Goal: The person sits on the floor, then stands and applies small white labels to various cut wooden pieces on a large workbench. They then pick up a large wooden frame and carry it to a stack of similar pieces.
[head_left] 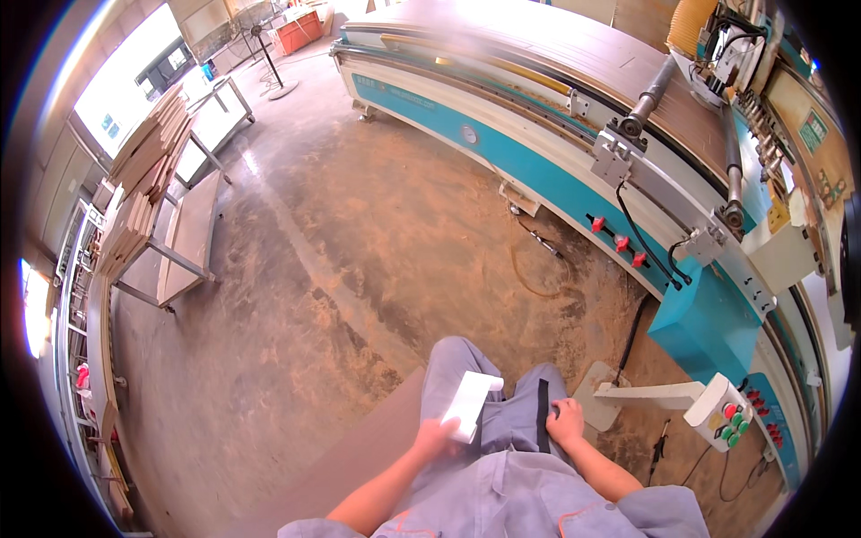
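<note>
I am seated in grey work clothes, with both forearms reaching toward my lap. My left hand (436, 439), slightly blurred, is closed on the lower end of a white paper pad (468, 405) above my left thigh. One sheet at the pad's far end curls over to the right. My right hand (565, 423) rests on my right thigh with its fingers loosely bent and nothing visible in it. Beside its fingertips, a black strip (543, 414) runs down the trouser leg.
A long teal and white machine (538, 161) stretches along the right, carrying brown panels. Near my right side stands a control box (719, 412) with red and green buttons. Stacked boards (148, 170) lie on a rack at left. Dust and an air hose (538, 287) lie on the floor.
</note>
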